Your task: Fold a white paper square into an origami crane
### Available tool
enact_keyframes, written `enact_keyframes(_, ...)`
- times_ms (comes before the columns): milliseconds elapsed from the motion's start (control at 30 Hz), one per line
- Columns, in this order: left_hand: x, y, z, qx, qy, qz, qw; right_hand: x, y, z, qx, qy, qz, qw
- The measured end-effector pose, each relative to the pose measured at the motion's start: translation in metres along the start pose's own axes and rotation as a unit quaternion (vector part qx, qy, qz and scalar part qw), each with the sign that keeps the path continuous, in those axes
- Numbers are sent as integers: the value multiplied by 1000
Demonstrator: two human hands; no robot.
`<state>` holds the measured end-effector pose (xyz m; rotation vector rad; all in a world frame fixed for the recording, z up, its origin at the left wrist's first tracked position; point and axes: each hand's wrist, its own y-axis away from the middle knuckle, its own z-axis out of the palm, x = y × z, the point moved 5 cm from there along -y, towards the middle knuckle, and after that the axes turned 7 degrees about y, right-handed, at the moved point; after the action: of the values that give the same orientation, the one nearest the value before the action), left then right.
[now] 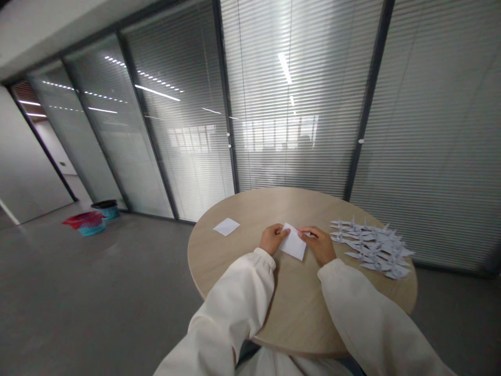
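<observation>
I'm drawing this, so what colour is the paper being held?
The held paper is white, seen best in the head view.

A red-lined bin (88, 223) and a black-lined bin (108, 209) stood on the grey floor (117, 282) near dark-framed glass panels (117, 141) with blinds (274, 162).

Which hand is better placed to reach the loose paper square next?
Left, likely: the left hand is nearer the loose paper square. The right hand is farther, toward the folded papers. Both hold the middle sheet, so left would release first.
</observation>
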<state>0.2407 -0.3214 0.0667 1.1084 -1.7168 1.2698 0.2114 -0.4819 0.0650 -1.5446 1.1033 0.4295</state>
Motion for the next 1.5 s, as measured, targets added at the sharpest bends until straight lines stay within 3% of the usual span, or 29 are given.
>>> enact_keyframes(500, -1, -1, 1, -2, 4, 4, 1000, -5, 4, 6, -32, 21, -16, 999)
enact_keyframes(733, 6, 3, 3, -9, 18, 7, 1000, -13, 6, 7, -28, 82, -50, 995)
enact_keyframes(867, 0, 1, 6, -10, 107, -49, 993, -14, 6, 6, -24, 102, -65, 992)
enact_keyframes(1067, -9, 1, 15, -53, 237, -131, 961, -11, 5, 1, 6, 100, -51, 994)
enact_keyframes(1333, -5, 5, 17, -82, 255, -140, 953, -12, 5, 0, 13, 98, -48, 994)
enact_keyframes(1500, -8, 3, 18, -90, 224, -119, 963, -13, 6, 1, 8, 100, -51, 994)
